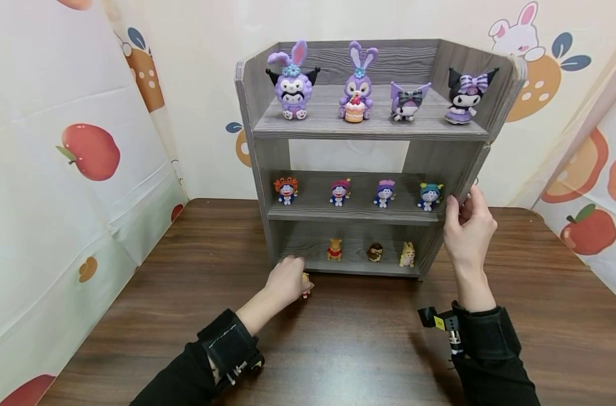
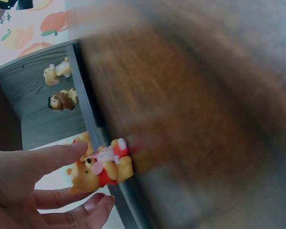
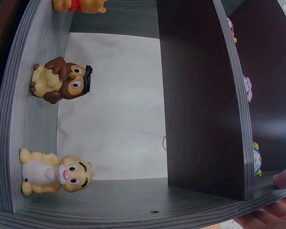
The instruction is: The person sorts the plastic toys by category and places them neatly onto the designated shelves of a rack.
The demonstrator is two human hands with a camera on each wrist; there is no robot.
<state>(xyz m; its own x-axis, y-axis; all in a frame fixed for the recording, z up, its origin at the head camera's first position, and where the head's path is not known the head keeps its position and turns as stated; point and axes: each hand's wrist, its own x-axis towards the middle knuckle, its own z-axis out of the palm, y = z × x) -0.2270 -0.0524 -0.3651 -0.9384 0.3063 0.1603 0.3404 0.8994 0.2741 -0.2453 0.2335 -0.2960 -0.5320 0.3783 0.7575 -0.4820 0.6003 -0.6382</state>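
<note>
My left hand (image 1: 286,279) pinches a small yellow bear figurine (image 2: 85,177) by its head, in front of the lower left of the grey wooden shelf (image 1: 368,133). The figurine wears a red shirt and carries a small pink piglet (image 2: 106,155). In the head view my fingers hide most of it. My right hand (image 1: 470,228) grips the shelf's right side panel at middle height, thumb in front and fingers round behind. On the bottom board stand another bear figurine (image 1: 335,249), an owl figurine (image 3: 62,81) and a cream rabbit figurine (image 3: 57,174).
Several blue figurines in colourful hats, one a catlike figure (image 1: 287,190), line the middle board. Larger purple figurines, including a bunny with a cake (image 1: 355,98), stand on top. The shelf rests on a brown wooden table (image 1: 348,344) before fruit-patterned cloth (image 1: 59,225).
</note>
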